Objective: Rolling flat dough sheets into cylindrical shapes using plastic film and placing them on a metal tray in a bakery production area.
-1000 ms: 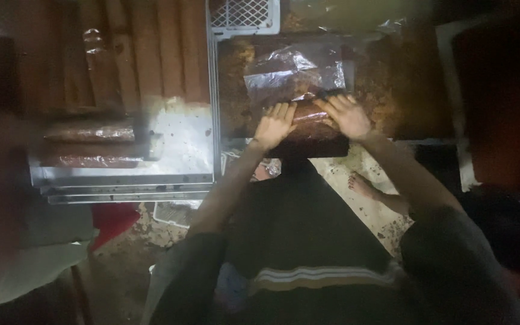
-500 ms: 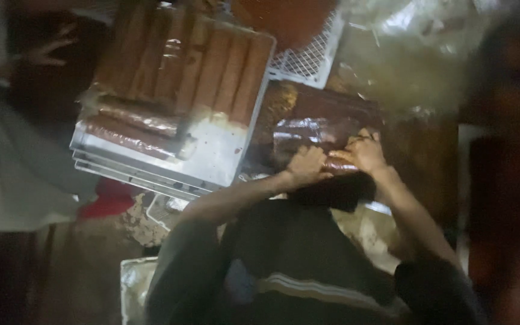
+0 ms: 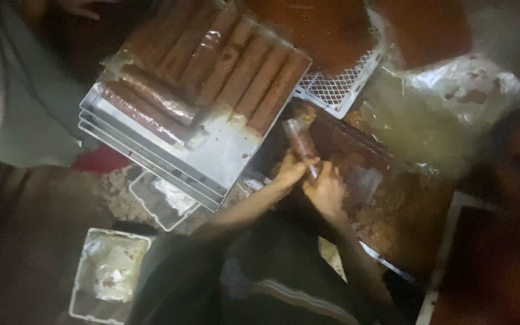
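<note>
Short reddish-brown roll wrapped in clear glossy plastic (image 3: 301,144): gripped at its lower end by left hand (image 3: 288,173) and right hand (image 3: 326,191), both closed around it, above a dark, smeared work tray (image 3: 392,210). Stacked grey metal trays (image 3: 212,159): long brown film-wrapped logs (image 3: 236,72) in rows. White lattice crate (image 3: 341,90) beside them.

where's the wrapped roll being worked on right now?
Head view, centre: the plastic-wrapped reddish roll is held by the left hand and right hand, over the dark work tray, just right of the stacked metal trays.
</note>
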